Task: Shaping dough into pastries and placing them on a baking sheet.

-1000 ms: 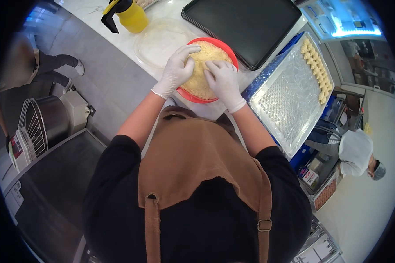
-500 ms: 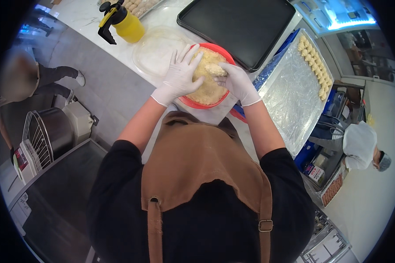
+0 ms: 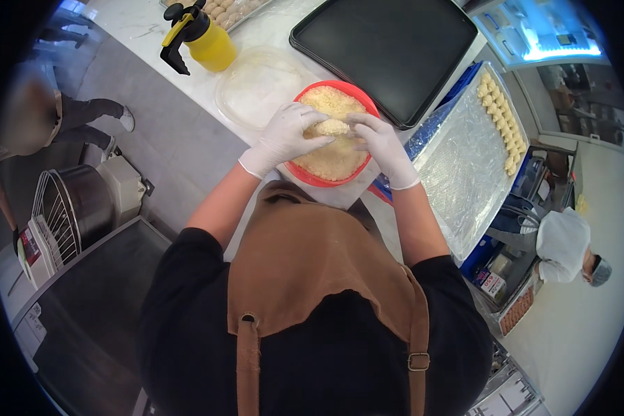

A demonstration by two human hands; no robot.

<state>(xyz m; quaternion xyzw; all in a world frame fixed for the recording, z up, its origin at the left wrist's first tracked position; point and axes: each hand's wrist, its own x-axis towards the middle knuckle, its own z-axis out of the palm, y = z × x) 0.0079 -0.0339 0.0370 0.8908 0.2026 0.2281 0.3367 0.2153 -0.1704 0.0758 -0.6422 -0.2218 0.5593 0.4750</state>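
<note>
A red bowl (image 3: 369,104) of pale yellow crumbs (image 3: 333,163) stands at the counter's near edge. Over it, a crumb-coated piece of dough (image 3: 331,127) is held between my two white-gloved hands. My left hand (image 3: 288,137) closes on its left end, thumb below and fingers above. At the other end, the bent fingertips of my right hand (image 3: 383,144) pinch the piece; part of their grip is hidden.
Behind the bowl lie a clear round lid (image 3: 256,83) and black baking trays (image 3: 388,52). A yellow spray bottle (image 3: 211,48) stands further left. To the right, a plastic-lined tray (image 3: 457,187) carries rows of dough pieces (image 3: 503,125). A co-worker (image 3: 565,243) is at far right.
My left hand has lifted from flat on the crumbs and closed on the dough piece, which my right hand was holding. The piece has moved slightly left and down in the picture.
</note>
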